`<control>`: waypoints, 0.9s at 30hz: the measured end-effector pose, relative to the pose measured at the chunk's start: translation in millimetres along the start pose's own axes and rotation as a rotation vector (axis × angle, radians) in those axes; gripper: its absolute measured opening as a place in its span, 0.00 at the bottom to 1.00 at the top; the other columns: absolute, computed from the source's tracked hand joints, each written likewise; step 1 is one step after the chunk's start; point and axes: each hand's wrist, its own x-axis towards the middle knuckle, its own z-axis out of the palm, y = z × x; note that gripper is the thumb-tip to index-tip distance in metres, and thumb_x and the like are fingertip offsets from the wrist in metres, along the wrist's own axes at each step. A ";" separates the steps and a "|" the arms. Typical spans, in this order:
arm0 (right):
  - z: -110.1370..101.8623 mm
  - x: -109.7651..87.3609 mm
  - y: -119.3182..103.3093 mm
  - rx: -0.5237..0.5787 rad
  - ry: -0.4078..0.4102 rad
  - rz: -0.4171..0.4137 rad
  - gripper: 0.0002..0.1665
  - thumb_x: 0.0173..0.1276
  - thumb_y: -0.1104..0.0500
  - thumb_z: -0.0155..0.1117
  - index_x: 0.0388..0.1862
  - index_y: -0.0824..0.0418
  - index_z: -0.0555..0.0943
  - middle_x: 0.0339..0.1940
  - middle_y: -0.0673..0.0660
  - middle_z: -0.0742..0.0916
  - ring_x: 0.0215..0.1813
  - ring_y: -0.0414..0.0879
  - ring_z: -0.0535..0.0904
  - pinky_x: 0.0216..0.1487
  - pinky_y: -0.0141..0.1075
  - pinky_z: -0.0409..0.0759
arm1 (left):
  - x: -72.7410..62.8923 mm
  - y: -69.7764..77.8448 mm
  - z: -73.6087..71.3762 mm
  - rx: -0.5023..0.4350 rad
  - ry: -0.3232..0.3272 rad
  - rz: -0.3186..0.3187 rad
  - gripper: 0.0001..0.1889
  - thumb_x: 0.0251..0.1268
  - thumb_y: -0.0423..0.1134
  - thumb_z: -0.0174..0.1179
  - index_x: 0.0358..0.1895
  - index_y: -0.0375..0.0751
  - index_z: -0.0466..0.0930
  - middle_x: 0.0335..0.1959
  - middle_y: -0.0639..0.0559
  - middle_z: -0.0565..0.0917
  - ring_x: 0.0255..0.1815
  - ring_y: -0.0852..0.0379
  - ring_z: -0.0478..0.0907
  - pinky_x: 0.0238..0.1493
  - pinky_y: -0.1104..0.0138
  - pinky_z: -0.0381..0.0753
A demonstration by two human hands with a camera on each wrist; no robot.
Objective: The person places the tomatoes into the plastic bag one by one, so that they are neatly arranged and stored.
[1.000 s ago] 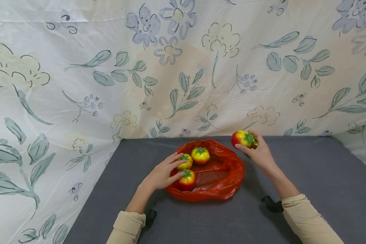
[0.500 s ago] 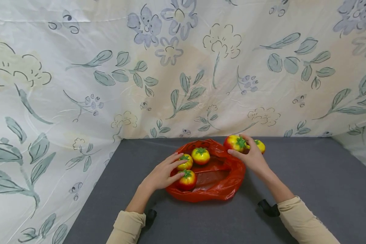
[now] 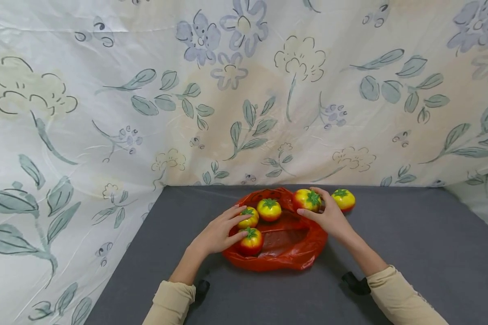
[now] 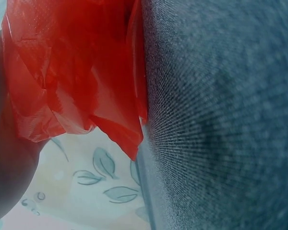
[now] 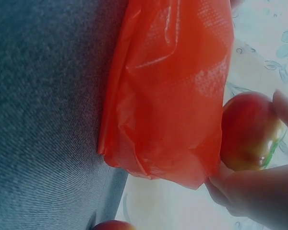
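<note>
A red plastic bag (image 3: 274, 263) stands on the table with its mouth spread wide. Inside its left part are three red-and-yellow tomatoes with green tops: one at the back (image 3: 269, 210), one in the middle (image 3: 252, 220) and one in front (image 3: 252, 246). My left hand (image 3: 215, 232) rests over the bag's left rim, its extended fingers reaching across the middle and front tomatoes. Between thumb and fingers my right hand (image 3: 331, 216) holds another tomato (image 3: 302, 198) over the back right rim. The right wrist view shows this tomato (image 5: 247, 132) against the bag's upper edge (image 5: 221, 96).
One more tomato (image 3: 345, 201) lies on the dark grey tabletop (image 3: 394, 234), behind and right of my right hand. A floral cloth (image 3: 244, 135) hangs along the table's back edge and left side. Black wrist devices (image 3: 355, 283) sit under both forearms.
My right hand has carried its tomato left and slightly down, from beside the bag to over its rim. The tomato behind that hand now shows fully. My left hand stays put.
</note>
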 end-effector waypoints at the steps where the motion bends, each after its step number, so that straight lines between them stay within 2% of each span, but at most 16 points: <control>1: 0.0 -0.3 -0.7 -0.001 -0.003 0.001 0.53 0.60 0.42 0.68 0.74 0.63 0.52 0.67 0.70 0.63 0.61 0.63 0.65 0.59 0.57 0.69 | 0.1 -0.1 0.0 0.000 0.000 0.000 0.26 0.68 0.50 0.57 0.66 0.45 0.71 0.71 0.45 0.62 0.73 0.47 0.53 0.67 0.49 0.58; 13: 8.9 -1.5 -7.5 -0.027 -0.036 -0.004 0.53 0.58 0.41 0.69 0.73 0.61 0.55 0.67 0.68 0.64 0.62 0.62 0.64 0.62 0.59 0.65 | 0.3 -0.2 0.0 -0.005 -0.007 -0.003 0.26 0.68 0.50 0.57 0.67 0.45 0.71 0.72 0.46 0.62 0.73 0.48 0.53 0.67 0.48 0.58; 27: 34.3 -2.1 -4.6 -0.076 -0.124 -0.095 0.49 0.57 0.43 0.72 0.69 0.61 0.61 0.63 0.66 0.69 0.59 0.59 0.68 0.59 0.55 0.69 | 0.1 -0.3 0.7 0.006 0.003 0.003 0.26 0.68 0.49 0.57 0.67 0.45 0.71 0.71 0.45 0.63 0.73 0.48 0.53 0.67 0.49 0.58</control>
